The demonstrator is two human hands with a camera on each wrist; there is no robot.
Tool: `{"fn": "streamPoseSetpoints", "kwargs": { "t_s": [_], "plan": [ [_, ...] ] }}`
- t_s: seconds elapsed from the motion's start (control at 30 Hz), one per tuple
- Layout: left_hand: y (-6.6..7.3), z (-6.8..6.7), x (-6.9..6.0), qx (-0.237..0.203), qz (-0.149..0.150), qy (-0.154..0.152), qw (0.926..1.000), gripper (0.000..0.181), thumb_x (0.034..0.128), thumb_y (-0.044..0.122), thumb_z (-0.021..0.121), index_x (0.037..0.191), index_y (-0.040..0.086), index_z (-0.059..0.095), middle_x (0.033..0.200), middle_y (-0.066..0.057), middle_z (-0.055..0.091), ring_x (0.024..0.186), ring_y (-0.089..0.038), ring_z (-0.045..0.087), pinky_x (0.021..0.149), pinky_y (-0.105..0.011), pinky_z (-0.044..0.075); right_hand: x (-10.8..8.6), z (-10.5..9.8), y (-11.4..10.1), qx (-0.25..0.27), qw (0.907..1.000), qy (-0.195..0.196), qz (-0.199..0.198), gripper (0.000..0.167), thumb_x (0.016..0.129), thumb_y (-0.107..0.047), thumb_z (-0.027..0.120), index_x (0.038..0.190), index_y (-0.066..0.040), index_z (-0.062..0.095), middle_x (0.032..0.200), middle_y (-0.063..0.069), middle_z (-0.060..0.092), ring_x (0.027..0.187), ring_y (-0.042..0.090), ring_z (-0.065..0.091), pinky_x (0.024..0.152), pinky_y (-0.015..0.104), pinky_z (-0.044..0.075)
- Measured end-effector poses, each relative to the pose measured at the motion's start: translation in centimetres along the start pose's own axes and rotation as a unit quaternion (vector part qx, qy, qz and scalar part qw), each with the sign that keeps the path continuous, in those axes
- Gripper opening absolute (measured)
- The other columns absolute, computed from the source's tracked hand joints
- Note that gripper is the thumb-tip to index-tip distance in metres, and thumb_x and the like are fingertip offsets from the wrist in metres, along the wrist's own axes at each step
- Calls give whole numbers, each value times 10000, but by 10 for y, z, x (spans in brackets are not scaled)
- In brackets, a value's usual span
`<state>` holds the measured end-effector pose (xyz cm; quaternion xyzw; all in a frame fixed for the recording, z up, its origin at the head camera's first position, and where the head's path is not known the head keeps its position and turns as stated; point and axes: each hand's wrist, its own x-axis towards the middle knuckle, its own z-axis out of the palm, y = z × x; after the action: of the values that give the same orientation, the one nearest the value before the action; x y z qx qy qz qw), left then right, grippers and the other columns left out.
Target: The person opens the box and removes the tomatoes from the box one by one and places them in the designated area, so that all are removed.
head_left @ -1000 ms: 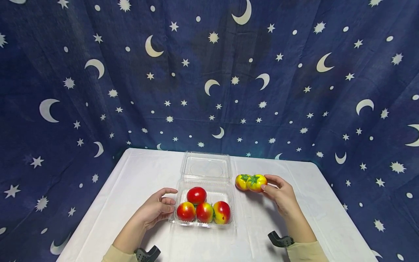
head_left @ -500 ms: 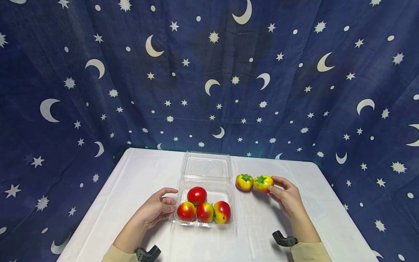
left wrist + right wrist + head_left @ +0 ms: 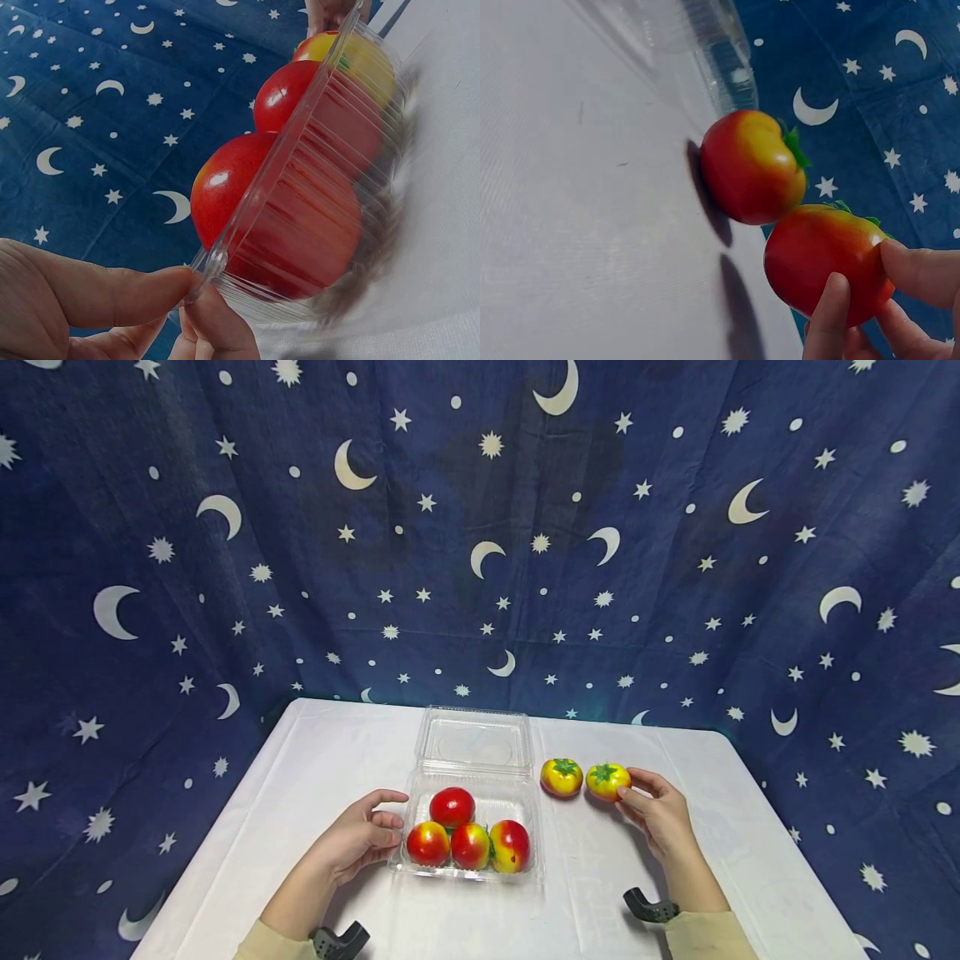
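- Right hand (image 3: 660, 818): thumb and fingers curled on the held tomato (image 3: 606, 782), lower right of head frame; looks raised off the table (image 3: 592, 893).
- Left hand (image 3: 360, 839): pinching the rim of the clear box (image 3: 498, 797), lower centre.
- Tomato: probably light, stiff, glossy, so slippery; grip the sides, below the leaves (image 3: 604, 772).
- Box: likely thin, flexy; rim's the hold.

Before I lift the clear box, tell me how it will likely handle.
The box looks like thin, ribbed plastic, so it will probably flex when squeezed. Its lid, lying open behind, may flop if lifted. The four round fruits inside could roll if it tips.
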<state>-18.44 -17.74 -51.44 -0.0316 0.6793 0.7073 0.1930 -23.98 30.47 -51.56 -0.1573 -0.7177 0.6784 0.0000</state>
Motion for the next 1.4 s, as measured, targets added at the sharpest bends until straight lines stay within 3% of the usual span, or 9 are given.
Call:
{"fn": "streamPoseSetpoints", "kwargs": {
  "t_s": [0.13,0.4,0.77,1.07,1.17,1.4],
  "plan": [
    [0,0,0,2,-8,4,10000,700,889,-80,676,1538,-9,425,934,-30,639,773,-170,620,732,-297,606,5,2,7,-48,10000,70,38,627,1006,-58,714,1577,-31,459,1496,120,499,983,18,695,875,225,632],
    [0,-1,1,-15,-32,-2,10000,707,886,-86,673,1542,-4,423,935,-35,645,769,-165,622,728,-292,607,13,6,16,-102,9996,216,114,630,1009,-38,687,1592,-43,450,1588,155,448,1054,56,652,899,246,634],
    [0,-1,0,-102,-38,-55,9999,698,892,-83,680,1537,-10,422,930,-23,651,775,-155,627,733,-284,606,14,13,19,22,9996,231,151,667,1023,7,636,1638,-51,385,1592,194,438,1080,82,639,907,259,637],
    [-1,-1,1,-78,-34,-25,10000,705,881,-80,685,1534,-5,432,990,-84,664,796,-173,633,748,-308,606,14,13,22,-22,9995,228,216,654,1030,17,609,1638,-48,380,1663,216,400,1402,332,519,919,251,631],
    [-1,-1,1,-87,-22,-37,10000,704,881,-81,683,1534,-5,431,984,-73,665,797,-171,631,746,-307,601,13,11,22,-121,9994,203,249,655,1026,5,624,1633,-45,384,1664,224,403,1453,362,488,920,241,627],
    [-1,-2,0,-130,-22,-84,9999,696,891,-83,673,1536,-6,424,946,-30,661,798,-158,626,739,-290,596,10,12,21,-621,9972,326,276,647,1000,-40,683,1597,-32,435,1589,253,492,1362,336,589,888,236,632]
  ]
}}
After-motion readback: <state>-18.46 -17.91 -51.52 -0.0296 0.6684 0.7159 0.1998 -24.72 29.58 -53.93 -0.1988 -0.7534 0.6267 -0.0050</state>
